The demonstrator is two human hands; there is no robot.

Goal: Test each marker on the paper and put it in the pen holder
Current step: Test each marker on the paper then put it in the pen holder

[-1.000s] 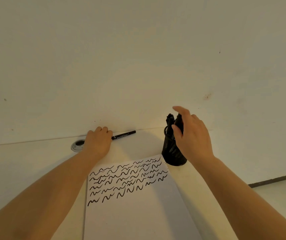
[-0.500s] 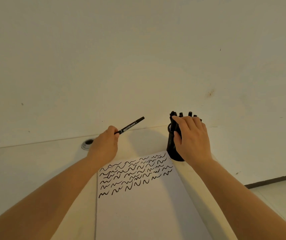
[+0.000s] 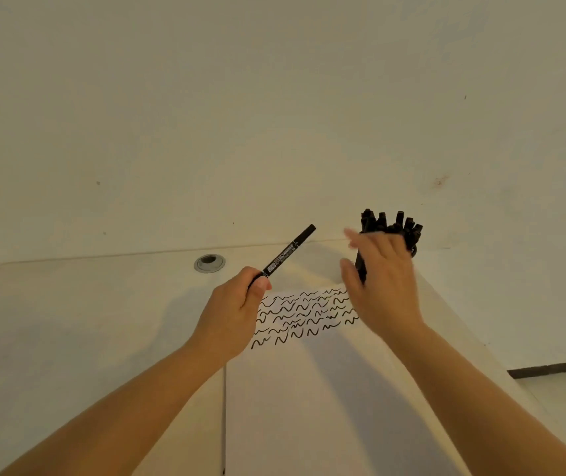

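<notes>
Left hand (image 3: 230, 317): fingers (image 3: 262, 281) curled round the lower end of a black marker (image 3: 286, 256), cap end slanting up and away, clear of the desk (image 3: 68, 321).
Right hand (image 3: 382, 286): fingers spread and loose, gripping nothing, blurred, in front of the pen holder (image 3: 360, 269) packed with markers.
Paper (image 3: 309, 389): below both hands, rows of squiggles at its far end.
Step, as judged: uncap. Pull the cap straight off with the right hand, then write on bare paper nearer than the squiggles.
</notes>
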